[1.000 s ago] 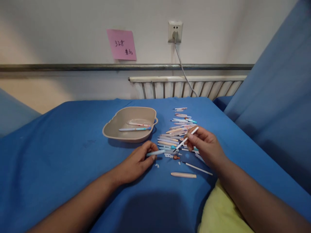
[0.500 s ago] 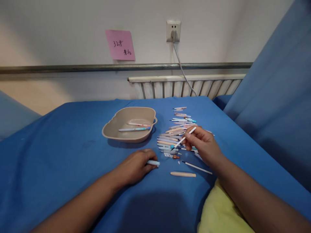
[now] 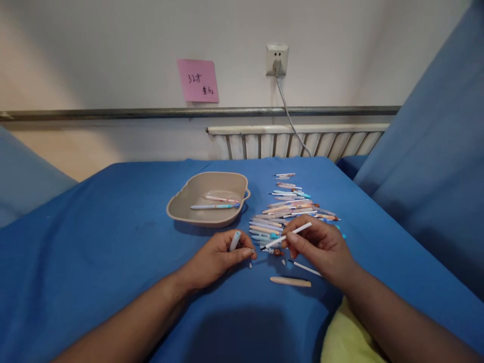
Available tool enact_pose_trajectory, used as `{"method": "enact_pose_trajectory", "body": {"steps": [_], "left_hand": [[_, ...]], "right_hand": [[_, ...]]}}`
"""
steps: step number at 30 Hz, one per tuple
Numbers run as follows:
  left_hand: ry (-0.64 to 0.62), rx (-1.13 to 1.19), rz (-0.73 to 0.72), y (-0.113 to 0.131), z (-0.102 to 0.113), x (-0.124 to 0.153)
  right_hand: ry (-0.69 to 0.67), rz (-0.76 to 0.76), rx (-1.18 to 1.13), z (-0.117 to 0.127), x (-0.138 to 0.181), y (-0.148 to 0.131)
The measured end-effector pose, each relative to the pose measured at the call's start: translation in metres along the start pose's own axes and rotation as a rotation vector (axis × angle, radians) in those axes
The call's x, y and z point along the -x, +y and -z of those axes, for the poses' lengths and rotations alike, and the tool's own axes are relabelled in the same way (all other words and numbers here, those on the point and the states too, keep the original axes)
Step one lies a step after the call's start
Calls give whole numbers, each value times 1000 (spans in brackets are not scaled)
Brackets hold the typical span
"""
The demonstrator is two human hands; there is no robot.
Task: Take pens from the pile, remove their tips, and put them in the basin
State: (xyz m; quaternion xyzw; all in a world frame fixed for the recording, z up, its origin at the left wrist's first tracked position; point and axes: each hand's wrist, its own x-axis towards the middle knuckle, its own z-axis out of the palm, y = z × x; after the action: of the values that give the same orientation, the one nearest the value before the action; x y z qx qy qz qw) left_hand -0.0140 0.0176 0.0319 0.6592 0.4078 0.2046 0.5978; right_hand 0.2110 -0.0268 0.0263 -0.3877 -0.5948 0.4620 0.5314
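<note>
My left hand (image 3: 223,252) is closed around a pale blue pen barrel (image 3: 235,241), its end tilted upward. A tiny pale piece shows at the thumb and fingertips of that hand, too small to name. Between thumb and fingers, my right hand (image 3: 317,247) pinches a white pen refill (image 3: 289,236), its dark tip pointing left toward my left hand. Beyond both hands lies a pile of pen parts (image 3: 268,224). Nearer me are a second white refill (image 3: 307,268), partly under my right hand, and a peach pen barrel (image 3: 290,282).
A beige basin (image 3: 181,214) with two pens in it stands at the back left on the blue cloth (image 3: 124,242). Tiny white pieces lie near my hands. Yellow fabric (image 3: 350,338) is at the lower right. Blue curtains (image 3: 427,126) hang at the sides.
My left hand has turned the blue barrel from lying flat to pointing up, and its fingertips now pinch a tiny piece. My right hand has brought the refill lower. The view has shifted slightly.
</note>
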Motion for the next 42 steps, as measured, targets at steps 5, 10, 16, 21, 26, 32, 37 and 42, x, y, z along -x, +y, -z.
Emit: {"method": "enact_pose_trajectory", "body": {"steps": [5,10,16,21,26,32,37,42], "left_hand": [[-1,109,16,-1,-3,1],[-25,151,28,-3,-4,0],[-54,183,48,-6,-5,0],[-90,322,135,-9,-10,0],[-135,569,266,-9,-18,0],[-160,703,297,-8,-19,-1],[-180,733,326,-9,-21,-1],[-236,780,367,-7,-27,0]], "right_hand": [[-5,-3,7,-4,3,-3],[-7,-3,30,-5,3,-2],[-50,-13,55,-6,4,-2],[-51,-51,-54,-5,-3,8],[-1,-119,-108,-2,-8,14],[25,-122,-104,-3,-7,8],[-4,-168,-147,-2,-8,12],[-26,-240,-191,-2,-10,16]]}}
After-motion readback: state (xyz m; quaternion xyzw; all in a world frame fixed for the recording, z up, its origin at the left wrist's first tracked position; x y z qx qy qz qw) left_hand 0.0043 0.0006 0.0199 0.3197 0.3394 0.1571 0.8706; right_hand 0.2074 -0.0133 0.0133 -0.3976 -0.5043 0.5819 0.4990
